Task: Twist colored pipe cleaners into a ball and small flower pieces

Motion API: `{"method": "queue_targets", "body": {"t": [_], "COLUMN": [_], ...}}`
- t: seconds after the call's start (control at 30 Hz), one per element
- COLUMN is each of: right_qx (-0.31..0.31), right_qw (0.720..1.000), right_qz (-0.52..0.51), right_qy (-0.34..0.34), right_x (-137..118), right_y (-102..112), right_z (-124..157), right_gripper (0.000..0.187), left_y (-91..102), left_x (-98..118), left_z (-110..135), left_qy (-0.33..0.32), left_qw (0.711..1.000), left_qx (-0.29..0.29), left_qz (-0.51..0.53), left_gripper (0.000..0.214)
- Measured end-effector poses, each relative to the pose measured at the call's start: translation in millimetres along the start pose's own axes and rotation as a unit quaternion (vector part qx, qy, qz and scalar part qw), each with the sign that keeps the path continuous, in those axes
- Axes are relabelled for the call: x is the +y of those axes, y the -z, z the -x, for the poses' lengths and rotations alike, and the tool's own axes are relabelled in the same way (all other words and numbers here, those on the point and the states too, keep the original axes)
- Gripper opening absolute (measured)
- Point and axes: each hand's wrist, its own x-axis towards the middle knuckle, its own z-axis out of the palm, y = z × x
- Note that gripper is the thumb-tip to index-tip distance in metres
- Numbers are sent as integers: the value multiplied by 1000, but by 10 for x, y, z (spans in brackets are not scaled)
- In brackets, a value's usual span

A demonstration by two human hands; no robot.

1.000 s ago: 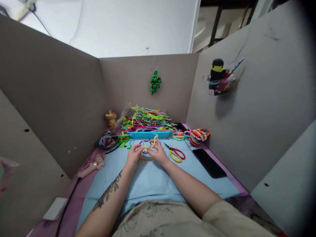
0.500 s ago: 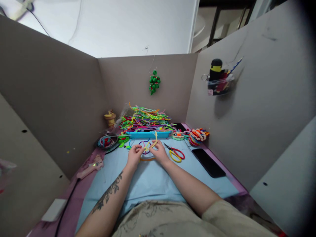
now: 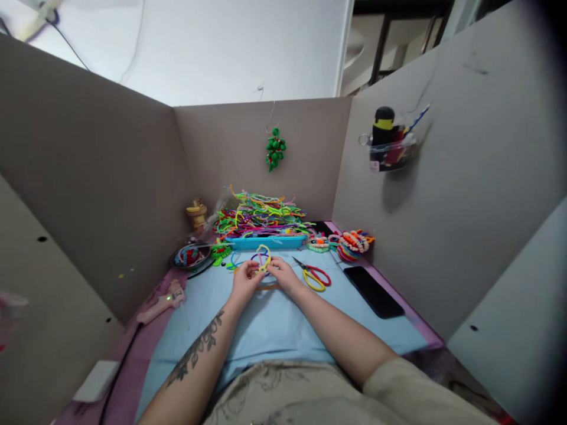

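Both my hands meet over the middle of the blue sheet, with fingers pinched on a small work of bent pipe cleaners. A yellow pipe cleaner [image 3: 268, 255] arches up between them. Purple, pink and blue strands show just behind the fingertips, and an orange strand [image 3: 269, 287] lies under the wrists. My left hand [image 3: 244, 280] is closed on the left side of this work. On its other side, my right hand [image 3: 283, 274] pinches the yellow strand. The exact spot where the fingertips grip is partly hidden.
A blue tray [image 3: 266, 242] heaped with colourful pipe cleaners [image 3: 261, 212] stands at the back. Scissors [image 3: 315, 276] and a black phone [image 3: 373, 291] lie to the right. A pink glue gun [image 3: 163, 304] lies left, near a round dish [image 3: 192, 257]. Grey panels [image 3: 266, 141] enclose three sides.
My right hand has moved slightly left and down, closer to my left hand. The yellow strand, which stood upright at the right, now curves over leftward between the hands.
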Motion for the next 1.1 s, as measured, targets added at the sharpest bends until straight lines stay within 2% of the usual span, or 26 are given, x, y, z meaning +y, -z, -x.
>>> {"method": "queue_targets", "body": {"t": [0.17, 0.47, 0.73, 0.9, 1.1], "right_qx": [-3, 1, 14, 19, 49], "right_qw": [1000, 999, 999, 999, 998], "right_qz": [-7, -3, 1, -7, -21], "right_qy": [3, 43, 36, 37, 26], "right_x": [-35, -87, -105, -117, -137], "right_y": [-17, -12, -35, -50, -37], "right_z": [15, 35, 44, 64, 69], "right_gripper": [19, 17, 15, 14, 12], "left_y": [-4, -4, 14, 8, 29], "left_x": [8, 43, 25, 54, 29], "left_z": [9, 11, -2, 10, 6], "left_qy": [-9, 19, 1, 1, 1], "left_qw": [1000, 999, 1000, 999, 999], "left_qx": [19, -30, 9, -15, -17], "left_qz": [-16, 38, -10, 32, 27], "left_gripper": [37, 30, 34, 29, 26]}}
